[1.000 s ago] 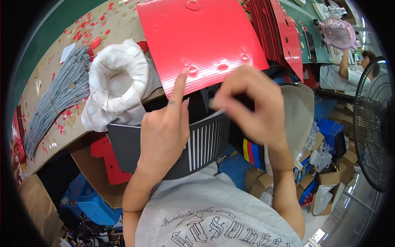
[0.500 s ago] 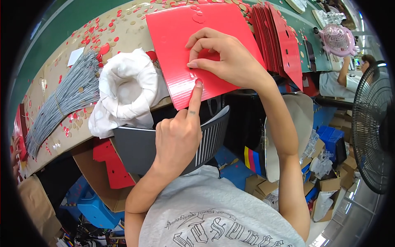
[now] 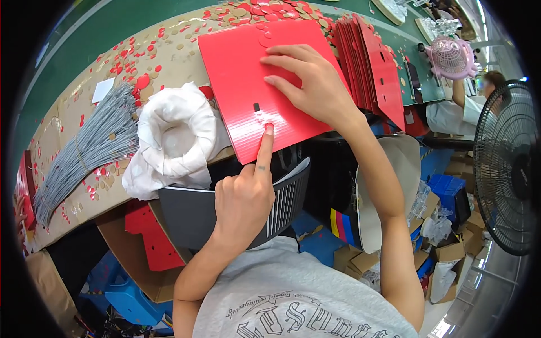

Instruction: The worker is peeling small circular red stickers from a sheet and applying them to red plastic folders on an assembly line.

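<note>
While the left hand (image 3: 243, 200) is held with its index finger extended and the others curled, a small red disc (image 3: 269, 125) in the red corrugated sheet (image 3: 248, 79) is touched by its fingertip; whether anything is held in the curl cannot be told. Farther right, the sheet is overlapped by the right hand (image 3: 309, 81), loosely spread. Unlike half a second ago, a dark slot (image 3: 256, 107) is seen left of the fingertip. The sheet is flanked by a white cloth-wrapped ring (image 3: 151, 135) at left, with some room left on the surface (image 3: 181, 65) beyond it, and closely by stacked red sheets (image 3: 365, 70) at right.
</note>
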### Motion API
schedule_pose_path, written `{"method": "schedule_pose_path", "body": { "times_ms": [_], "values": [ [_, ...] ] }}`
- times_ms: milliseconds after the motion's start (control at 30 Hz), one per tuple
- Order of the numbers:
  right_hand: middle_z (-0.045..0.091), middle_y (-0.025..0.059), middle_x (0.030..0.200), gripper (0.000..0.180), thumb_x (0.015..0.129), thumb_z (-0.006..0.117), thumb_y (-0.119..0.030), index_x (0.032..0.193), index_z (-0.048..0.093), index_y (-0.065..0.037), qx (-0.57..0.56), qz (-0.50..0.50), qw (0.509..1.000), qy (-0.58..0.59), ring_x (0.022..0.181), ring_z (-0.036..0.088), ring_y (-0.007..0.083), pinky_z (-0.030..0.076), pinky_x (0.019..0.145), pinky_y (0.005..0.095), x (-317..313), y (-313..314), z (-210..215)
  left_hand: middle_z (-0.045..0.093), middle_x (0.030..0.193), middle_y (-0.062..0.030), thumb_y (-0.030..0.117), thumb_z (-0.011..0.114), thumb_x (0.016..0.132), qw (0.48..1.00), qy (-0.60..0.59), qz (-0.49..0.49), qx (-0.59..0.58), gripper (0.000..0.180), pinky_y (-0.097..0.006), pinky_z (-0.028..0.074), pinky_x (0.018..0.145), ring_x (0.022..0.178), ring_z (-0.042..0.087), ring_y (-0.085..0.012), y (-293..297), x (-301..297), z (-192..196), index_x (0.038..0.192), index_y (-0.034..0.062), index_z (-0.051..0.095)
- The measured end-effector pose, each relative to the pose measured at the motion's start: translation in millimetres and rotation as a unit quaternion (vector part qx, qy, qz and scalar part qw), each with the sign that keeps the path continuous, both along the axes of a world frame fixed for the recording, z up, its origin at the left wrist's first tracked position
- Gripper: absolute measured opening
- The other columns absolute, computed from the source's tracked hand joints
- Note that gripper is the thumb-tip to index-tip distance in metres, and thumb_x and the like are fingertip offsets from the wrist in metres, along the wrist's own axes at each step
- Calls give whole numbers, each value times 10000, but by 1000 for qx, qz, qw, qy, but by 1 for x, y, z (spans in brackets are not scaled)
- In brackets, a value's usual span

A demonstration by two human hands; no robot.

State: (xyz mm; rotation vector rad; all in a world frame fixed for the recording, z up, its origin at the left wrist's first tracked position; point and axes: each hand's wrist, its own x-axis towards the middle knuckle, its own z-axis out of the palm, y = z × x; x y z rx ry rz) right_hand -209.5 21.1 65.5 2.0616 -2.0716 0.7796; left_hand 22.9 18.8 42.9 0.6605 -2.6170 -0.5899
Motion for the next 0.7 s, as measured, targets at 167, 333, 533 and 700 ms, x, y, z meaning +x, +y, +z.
{"method": "schedule_pose_path", "body": {
  "times_ms": [167, 333, 533, 700],
  "values": [
    [646, 110, 1274, 328, 929, 683, -221, 1224, 702, -80, 11, -70, 995, 68, 1189, 603, 287, 500, 1010, 410, -8, -8, -7, 492, 521, -50, -30, 642, 745, 1000, 17, 7, 9, 760, -361, 448, 405, 373, 503, -203, -3, -1, -2, 1484, 16, 470],
    [641, 101, 1220, 270, 926, 680, -214, 1158, 739, -90, 11, -93, 994, 59, 1151, 615, 282, 500, 994, 400, -16, -10, -6, 496, 514, -61, -28, 635, 773, 1000, 22, -1, 23, 723, -366, 455, 405, 367, 508, -216, -3, -2, 0, 1478, 24, 482],
    [631, 110, 1216, 350, 888, 708, -154, 1238, 706, -133, -1, -61, 998, 10, 1062, 644, 277, 533, 928, 400, -5, -13, -11, 510, 522, -64, -19, 631, 785, 999, 34, 5, 25, 712, -368, 458, 408, 381, 526, -221, -2, -2, -7, 1479, 31, 482],
    [576, 132, 1339, 383, 944, 652, -317, 1304, 673, -187, -5, -110, 987, 114, 1238, 543, 311, 480, 986, 464, -12, -24, -14, 519, 516, -63, -10, 636, 792, 999, 39, 0, 22, 716, -366, 463, 416, 381, 529, -220, -2, 0, -5, 1488, 50, 478]
  ]
}}
